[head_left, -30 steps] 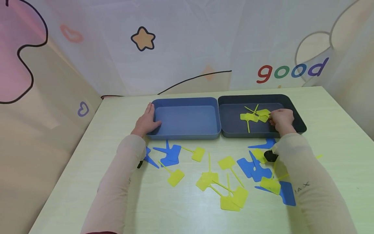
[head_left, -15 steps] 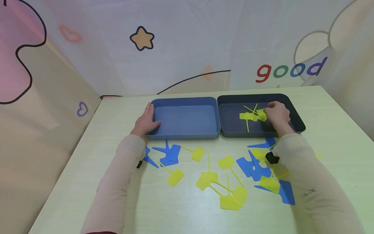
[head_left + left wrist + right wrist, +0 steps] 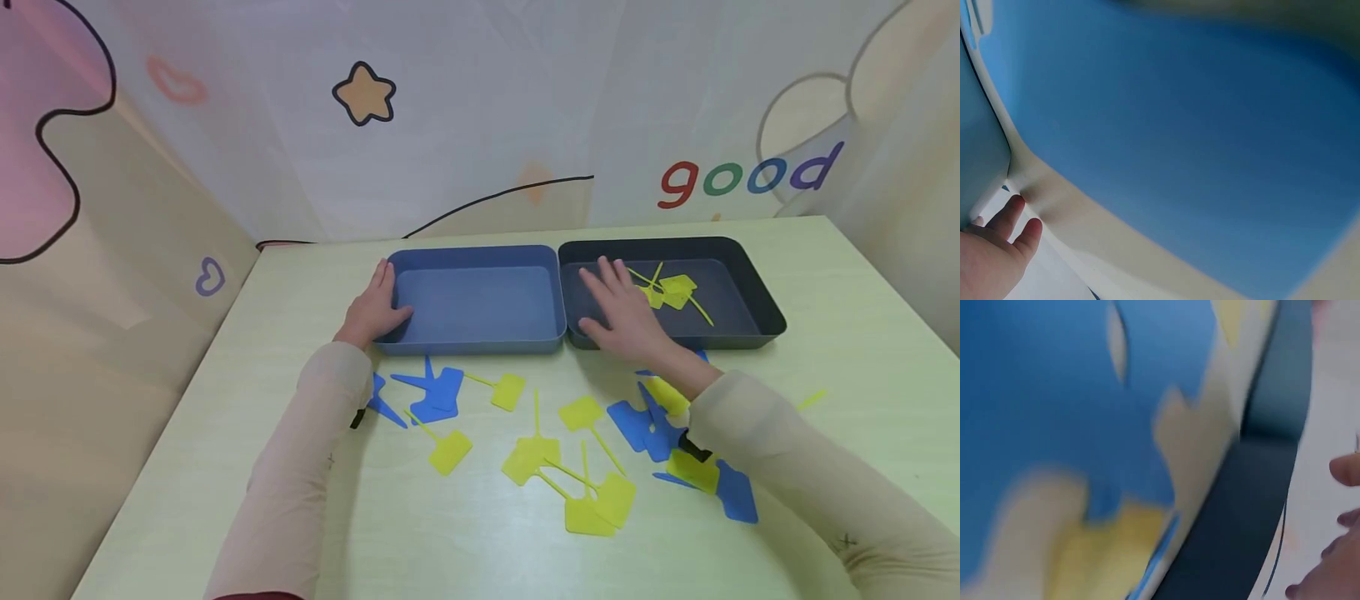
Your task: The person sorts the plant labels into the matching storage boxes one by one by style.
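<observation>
My left hand [image 3: 372, 310] rests on the left rim of the blue tray [image 3: 480, 346], with its thumb over the inner side. My right hand [image 3: 627, 317] hovers over the left part of the dark tray [image 3: 729, 287], its fingers spread and holding nothing. Beside that hand, several yellow T-shaped plant labels [image 3: 677, 289] lie in a loose cluster in the dark tray, some partly hidden behind the fingers. In the right wrist view, my right fingertips [image 3: 1346, 470] show at the right edge, past the tray wall.
Loose yellow labels [image 3: 582, 412] and blue labels [image 3: 442, 392] are scattered on the table in front of the trays, several overlapping. My right forearm covers part of the right-hand group, which includes a blue label [image 3: 737, 492]. A printed cloth [image 3: 480, 125] hangs behind.
My right hand has let go of a yellow label in the dark tray and moved left with its fingers spreading. The label's stem now points to the lower right. My left hand stays put.
</observation>
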The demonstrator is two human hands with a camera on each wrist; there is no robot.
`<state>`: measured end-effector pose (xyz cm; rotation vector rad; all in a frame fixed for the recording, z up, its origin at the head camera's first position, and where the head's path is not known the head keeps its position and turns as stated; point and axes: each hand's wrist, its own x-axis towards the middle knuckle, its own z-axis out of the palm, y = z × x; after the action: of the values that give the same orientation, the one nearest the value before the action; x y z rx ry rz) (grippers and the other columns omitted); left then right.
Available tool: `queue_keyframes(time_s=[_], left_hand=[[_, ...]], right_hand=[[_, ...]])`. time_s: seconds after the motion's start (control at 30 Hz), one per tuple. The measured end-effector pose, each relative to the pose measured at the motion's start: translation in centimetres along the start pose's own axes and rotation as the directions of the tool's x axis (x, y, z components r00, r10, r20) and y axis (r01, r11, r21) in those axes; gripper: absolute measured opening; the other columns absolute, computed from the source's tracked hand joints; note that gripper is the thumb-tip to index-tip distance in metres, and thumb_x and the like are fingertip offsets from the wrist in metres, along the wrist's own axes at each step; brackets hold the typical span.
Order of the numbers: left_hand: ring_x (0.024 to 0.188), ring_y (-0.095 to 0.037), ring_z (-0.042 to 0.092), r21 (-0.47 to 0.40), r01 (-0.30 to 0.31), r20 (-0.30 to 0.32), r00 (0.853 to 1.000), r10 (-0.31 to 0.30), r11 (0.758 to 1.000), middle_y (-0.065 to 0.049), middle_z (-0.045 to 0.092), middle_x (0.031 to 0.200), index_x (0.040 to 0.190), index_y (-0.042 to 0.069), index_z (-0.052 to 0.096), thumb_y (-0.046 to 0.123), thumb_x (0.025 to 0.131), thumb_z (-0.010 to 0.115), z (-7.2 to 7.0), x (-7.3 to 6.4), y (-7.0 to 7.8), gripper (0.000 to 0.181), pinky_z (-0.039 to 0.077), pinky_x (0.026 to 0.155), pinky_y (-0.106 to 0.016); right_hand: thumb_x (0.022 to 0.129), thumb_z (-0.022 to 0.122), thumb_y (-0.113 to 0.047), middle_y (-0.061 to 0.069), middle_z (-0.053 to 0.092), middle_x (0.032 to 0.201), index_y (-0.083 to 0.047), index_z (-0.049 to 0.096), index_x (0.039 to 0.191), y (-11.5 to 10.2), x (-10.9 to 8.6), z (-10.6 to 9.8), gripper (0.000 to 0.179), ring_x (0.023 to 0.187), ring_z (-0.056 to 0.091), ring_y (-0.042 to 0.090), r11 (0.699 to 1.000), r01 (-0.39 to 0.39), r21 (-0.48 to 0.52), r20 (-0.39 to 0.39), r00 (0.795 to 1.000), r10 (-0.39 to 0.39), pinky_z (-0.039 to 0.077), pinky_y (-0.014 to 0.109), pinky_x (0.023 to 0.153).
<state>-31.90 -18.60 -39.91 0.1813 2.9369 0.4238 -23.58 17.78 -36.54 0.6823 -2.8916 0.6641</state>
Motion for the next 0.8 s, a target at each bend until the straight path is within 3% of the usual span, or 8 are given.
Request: queue_keyframes(time_s=[0.13, 0.3, 0.47, 0.53, 0.67, 0.8], left_hand=[[0.137, -0.028, 0.01, -0.006, 0.005, 0.005, 1.0, -0.005, 1.0, -0.01, -0.012, 0.149, 0.141, 0.003, -0.005, 0.036, 0.087, 0.048, 0.0, 0.1, 0.0, 0.082, 0.028, 0.104, -0.046], [0.137, -0.028, 0.008, -0.005, 0.008, 0.009, 1.0, -0.008, 1.0, -0.01, -0.012, 0.149, 0.141, 0.003, -0.004, 0.036, 0.087, 0.048, 0.1, 0.2, 0.0, 0.083, 0.027, 0.104, -0.046], [0.137, -0.027, 0.005, 0.004, -0.001, 0.006, 1.0, 0.001, 1.0, -0.011, -0.011, 0.149, 0.141, 0.002, -0.003, 0.036, 0.086, 0.048, 0.1, 0.2, -0.1, 0.083, 0.028, 0.103, -0.046], [0.137, -0.027, 0.005, 0.005, -0.003, 0.003, 1.0, 0.003, 1.0, -0.012, -0.011, 0.149, 0.141, 0.002, -0.003, 0.036, 0.086, 0.048, 0.1, 0.2, -0.1, 0.083, 0.028, 0.103, -0.046], [0.137, -0.026, 0.005, 0.004, 0.001, 0.002, 1.0, -0.001, 1.0, -0.011, -0.011, 0.149, 0.141, 0.002, -0.003, 0.035, 0.086, 0.049, 0.1, 0.2, 0.0, 0.083, 0.027, 0.104, -0.046], [0.137, -0.027, 0.006, 0.008, 0.002, 0.003, 1.0, -0.002, 1.0, -0.012, -0.011, 0.149, 0.141, 0.002, -0.004, 0.035, 0.086, 0.049, 0.0, 0.1, 0.0, 0.083, 0.027, 0.104, -0.046]], right_hand=[[0.086, 0.055, -0.024, 0.022, 0.008, 0.147, -0.003, 0.025, 0.139, -2.8, -1.4, 1.7, 0.065, 0.135, -0.002, 0.037, 0.971, 0.224, -0.081, 0.077, 0.973, -0.218, 0.012, 0.062, 0.101], [0.082, 0.058, -0.039, 0.017, 0.007, 0.148, -0.014, 0.025, 0.141, -5.1, -2.9, 3.5, 0.072, 0.137, -0.004, 0.033, 0.903, 0.404, -0.143, 0.214, 0.904, -0.371, 0.014, 0.058, 0.103], [0.073, 0.065, -0.048, 0.014, 0.005, 0.149, -0.024, 0.034, 0.137, -6.5, -3.9, 4.3, 0.075, 0.136, -0.004, 0.034, 0.879, 0.468, -0.092, 0.395, 0.827, -0.399, 0.01, 0.057, 0.105], [0.07, 0.069, -0.046, 0.014, 0.008, 0.149, -0.025, 0.043, 0.131, -6.8, -4.0, 4.6, 0.07, 0.136, -0.004, 0.035, 0.878, 0.475, -0.057, 0.432, 0.804, -0.408, 0.01, 0.059, 0.104], [0.068, 0.073, -0.037, 0.014, 0.017, 0.147, -0.025, 0.058, 0.114, -7.0, -4.0, 4.8, 0.049, 0.136, -0.001, 0.036, 0.879, 0.477, -0.007, 0.452, 0.786, -0.422, 0.011, 0.059, 0.103], [0.07, 0.073, -0.031, 0.014, 0.022, 0.145, -0.024, 0.062, 0.102, -7.2, -3.9, 4.8, 0.034, 0.136, 0.002, 0.036, 0.883, 0.468, 0.033, 0.461, 0.777, -0.429, 0.012, 0.06, 0.102]])
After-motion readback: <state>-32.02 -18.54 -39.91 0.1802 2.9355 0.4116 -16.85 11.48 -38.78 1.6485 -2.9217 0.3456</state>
